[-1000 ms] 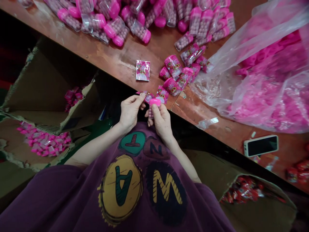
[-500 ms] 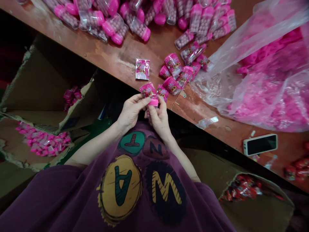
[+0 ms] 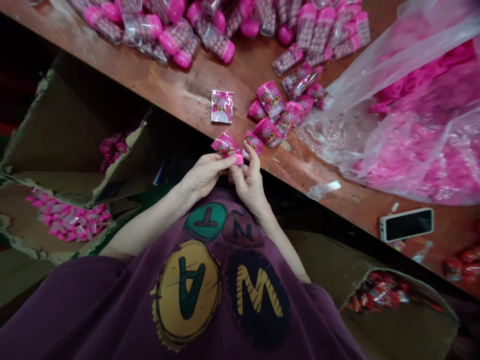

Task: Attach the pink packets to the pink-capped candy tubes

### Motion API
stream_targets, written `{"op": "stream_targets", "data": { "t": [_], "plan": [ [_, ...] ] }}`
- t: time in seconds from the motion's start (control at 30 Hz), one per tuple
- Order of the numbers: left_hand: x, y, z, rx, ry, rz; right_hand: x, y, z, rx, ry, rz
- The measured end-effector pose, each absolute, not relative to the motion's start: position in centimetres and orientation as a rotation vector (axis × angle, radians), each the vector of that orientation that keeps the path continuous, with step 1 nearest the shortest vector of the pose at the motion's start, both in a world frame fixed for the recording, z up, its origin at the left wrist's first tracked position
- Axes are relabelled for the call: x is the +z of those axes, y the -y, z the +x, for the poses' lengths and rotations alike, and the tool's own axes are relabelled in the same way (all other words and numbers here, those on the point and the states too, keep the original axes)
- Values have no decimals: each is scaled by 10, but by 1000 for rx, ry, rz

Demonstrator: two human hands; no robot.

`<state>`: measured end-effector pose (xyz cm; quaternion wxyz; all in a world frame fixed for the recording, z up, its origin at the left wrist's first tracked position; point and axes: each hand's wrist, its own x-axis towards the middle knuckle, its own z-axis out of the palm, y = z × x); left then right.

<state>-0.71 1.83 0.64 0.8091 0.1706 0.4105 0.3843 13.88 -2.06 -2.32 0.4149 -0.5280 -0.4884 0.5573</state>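
We see both hands at the near edge of the worktop [image 3: 180, 95]: the left hand [image 3: 202, 175] pinches a pink sachet [image 3: 224, 145], the right hand [image 3: 249, 182] grips a pink-capped tube [image 3: 237, 159] beneath it. More sachets [image 3: 273, 112] lie just beyond, a phone [image 3: 407, 224] far right. A second ago the cap showed bare; now the sachet covers it.

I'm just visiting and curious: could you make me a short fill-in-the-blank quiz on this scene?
1. Both hands hold a small ____ packet.
2. The phone lies on the ____ with its screen dark.
3. The person's shirt is ____.

Missing words: pink; table; purple
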Motion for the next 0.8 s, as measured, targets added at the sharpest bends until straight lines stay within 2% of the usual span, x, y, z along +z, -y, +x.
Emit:
{"op": "stream_targets", "data": {
  "t": [0.2,0.47,0.8],
  "plan": [
    [6,-20,-6,888,-900,312,-18,24,143,1604,1204,-1257],
    [1,-14,-7,834,-927,284,-23,22,140,1314,1439,-1386],
    [5,-17,-4,870,-910,286,-16,21,134,1655,1018,-1202]
  ]
}}
